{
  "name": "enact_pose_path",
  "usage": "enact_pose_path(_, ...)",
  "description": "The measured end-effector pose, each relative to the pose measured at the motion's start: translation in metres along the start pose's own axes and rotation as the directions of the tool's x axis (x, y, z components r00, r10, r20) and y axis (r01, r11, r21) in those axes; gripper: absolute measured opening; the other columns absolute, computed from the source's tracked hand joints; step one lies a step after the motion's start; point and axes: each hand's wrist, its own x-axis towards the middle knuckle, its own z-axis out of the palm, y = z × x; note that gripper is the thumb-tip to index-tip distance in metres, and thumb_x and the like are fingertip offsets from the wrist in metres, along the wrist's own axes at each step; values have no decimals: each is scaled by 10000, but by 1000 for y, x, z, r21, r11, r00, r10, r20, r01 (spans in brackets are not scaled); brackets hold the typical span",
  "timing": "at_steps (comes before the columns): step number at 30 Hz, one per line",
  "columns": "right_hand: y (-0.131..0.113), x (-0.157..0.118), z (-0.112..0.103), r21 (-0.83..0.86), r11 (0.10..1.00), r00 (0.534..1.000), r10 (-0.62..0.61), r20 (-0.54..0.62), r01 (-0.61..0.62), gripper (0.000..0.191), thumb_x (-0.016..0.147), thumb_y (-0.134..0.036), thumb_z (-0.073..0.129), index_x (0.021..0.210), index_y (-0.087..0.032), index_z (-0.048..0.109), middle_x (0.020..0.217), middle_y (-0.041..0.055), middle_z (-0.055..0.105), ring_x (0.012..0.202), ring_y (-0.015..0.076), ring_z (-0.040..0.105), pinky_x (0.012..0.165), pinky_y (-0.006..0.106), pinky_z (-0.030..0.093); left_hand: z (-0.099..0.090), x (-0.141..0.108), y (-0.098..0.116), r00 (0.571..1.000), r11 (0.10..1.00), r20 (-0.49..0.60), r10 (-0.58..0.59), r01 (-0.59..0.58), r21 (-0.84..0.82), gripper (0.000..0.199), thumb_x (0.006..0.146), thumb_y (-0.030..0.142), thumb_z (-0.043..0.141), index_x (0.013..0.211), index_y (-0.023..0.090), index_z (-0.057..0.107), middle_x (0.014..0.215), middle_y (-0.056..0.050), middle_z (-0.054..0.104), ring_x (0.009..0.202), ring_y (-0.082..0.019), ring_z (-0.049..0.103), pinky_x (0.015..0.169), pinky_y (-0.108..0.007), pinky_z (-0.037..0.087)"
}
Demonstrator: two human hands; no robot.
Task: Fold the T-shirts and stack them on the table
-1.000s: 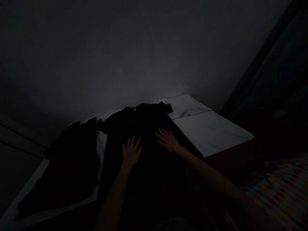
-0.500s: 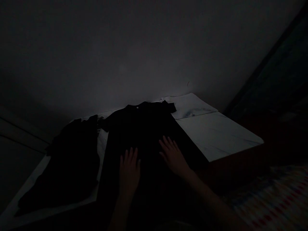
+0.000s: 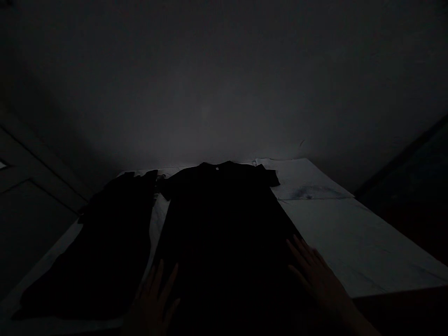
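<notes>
A black T-shirt point(image 3: 224, 214) lies spread flat on a pale, marble-patterned table point(image 3: 325, 238), its neckline and small light label toward the wall. My left hand point(image 3: 154, 296) rests at the lower left edge of the shirt with its fingers spread. At the lower right edge, my right hand point(image 3: 315, 270) lies with fingers stretched out, partly over the cloth and partly over the tabletop. Neither hand grips anything. The picture is very dark, so folds and the shirt's near hem cannot be made out.
Another dark garment point(image 3: 108, 247) lies on the table to the left. A folded white cloth or sheet point(image 3: 304, 179) is at the back right. Behind the table stands a grey wall point(image 3: 210, 93). A panelled surface point(image 3: 35, 200) is at the far left.
My hands have moved apart and nearer to me, from the middle of the shirt to its two side edges. The camera view has levelled and shifted.
</notes>
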Motion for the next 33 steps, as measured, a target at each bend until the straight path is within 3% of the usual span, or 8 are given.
enact_pose_path(4, -19, 51, 7, 21, 992, 991, -129, 37, 128, 636, 959, -519, 396, 1550, -328, 262, 1589, 44, 299, 1455, 331, 280, 1134, 613, 317, -26, 58, 27, 966, 991, 220, 137, -135, -25, 433, 884, 393, 510, 1300, 372, 626, 1342, -40, 626, 1298, -332, 532, 1124, -590, 342)
enact_pose_path(9, -95, 171, 20, 239, 876, 830, -476, 292, 419, 586, 1002, -425, 365, 1553, -254, 260, 1603, 49, 263, 1479, 219, 235, 1199, 474, 265, -35, 209, 96, 909, 900, -25, 417, -417, -124, 532, 983, 282, 327, 1508, 200, 365, 1561, -72, 368, 1459, -218, 312, 1203, -421, 247)
enact_pose_path(12, -107, 243, 42, 161, 915, 855, -402, 328, 369, 562, 1021, -433, 309, 1538, -212, 308, 1608, 84, 240, 1489, 232, 194, 1207, 483, 209, -13, 284, 104, 943, 933, 7, 333, -329, -149, 552, 1010, 364, 308, 1509, 132, 348, 1583, -113, 306, 1473, -231, 273, 1199, -400, 258)
enact_pose_path(15, -87, 304, 64, 39, 971, 920, -236, 313, 236, 572, 1026, -458, 278, 1539, -206, 306, 1613, 105, 225, 1489, 243, 192, 1203, 485, 192, 8, 334, 83, 981, 972, -19, 191, -192, -137, 547, 1008, 438, 328, 1503, 210, 375, 1587, -83, 306, 1473, -273, 268, 1197, -485, 237)
enact_pose_path(19, -41, 361, 81, -70, 990, 945, -94, 312, 122, 573, 1022, -472, 271, 1548, -244, 276, 1619, 85, 215, 1486, 255, 209, 1191, 513, 190, 17, 375, 36, 999, 994, -39, 5, -9, -110, 521, 997, 488, 338, 1489, 324, 391, 1593, -42, 306, 1470, -314, 265, 1170, -555, 233)
enact_pose_path(24, -2, 400, 93, -107, 994, 969, 13, 246, 14, 564, 1008, -454, 303, 1524, -232, 342, 1598, 95, 294, 1460, 272, 289, 1164, 518, 246, 16, 405, -5, 977, 977, -61, -202, 198, -74, 513, 989, 482, 342, 1482, 356, 396, 1588, -42, 325, 1462, -319, 280, 1155, -556, 235)
enact_pose_path(28, -3, 416, 98, -53, 995, 995, 82, 56, -79, 481, 971, -357, 372, 1342, -125, 573, 1403, 197, 537, 1309, 325, 485, 1101, 530, 333, 9, 422, 8, 936, 946, -138, -325, 323, -37, 431, 953, 362, 425, 1292, 181, 621, 1386, -172, 563, 1298, -374, 484, 1122, -565, 257)
enact_pose_path(33, -12, 424, 103, 38, 998, 999, -42, 12, 41, 365, 929, -210, 389, 1156, -181, 673, 1210, 113, 641, 1170, 215, 576, 1041, 344, 429, 8, 434, 28, 950, 971, -199, -239, 229, -72, 352, 936, 186, 394, 1178, 132, 644, 1191, -159, 635, 1149, -274, 567, 1037, -398, 388)
